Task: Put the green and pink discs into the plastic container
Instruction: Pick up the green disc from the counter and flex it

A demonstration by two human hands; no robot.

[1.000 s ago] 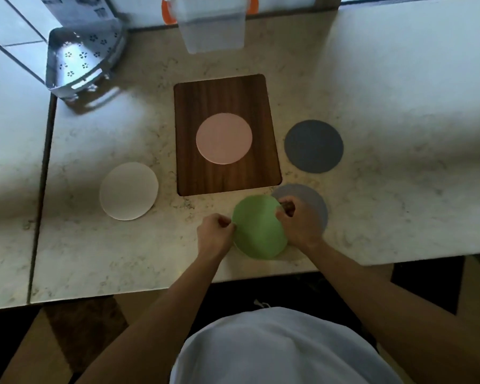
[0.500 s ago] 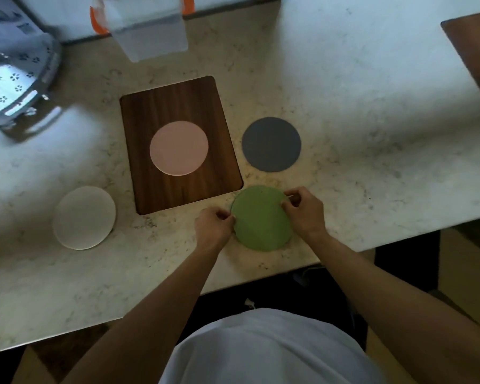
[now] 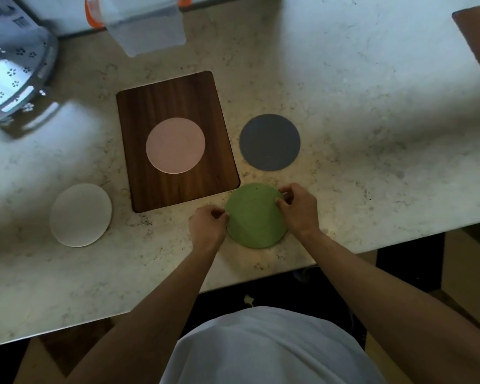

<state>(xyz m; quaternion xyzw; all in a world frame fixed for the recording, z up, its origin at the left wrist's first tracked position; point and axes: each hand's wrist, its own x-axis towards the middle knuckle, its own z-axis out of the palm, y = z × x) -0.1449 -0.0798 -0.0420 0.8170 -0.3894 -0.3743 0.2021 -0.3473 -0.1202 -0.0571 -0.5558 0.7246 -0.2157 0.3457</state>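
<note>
Your green disc point(image 3: 255, 216) is round, so it has no long axis; it lies flat or nearly so on the counter point(image 3: 372, 106), near its front edge and just off the wooden board point(image 3: 175, 139). Your left hand point(image 3: 207, 227) pinches its left rim, your right hand point(image 3: 298, 209) its right rim. The pink disc point(image 3: 175, 145) lies flat on the board. Open counter leads to the plastic container point(image 3: 147, 26) at the back. Both discs look matte and plain.

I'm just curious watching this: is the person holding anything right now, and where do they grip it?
The green disc, pinched at opposite edges: left hand on its left rim, right hand on its upper right rim.
</note>
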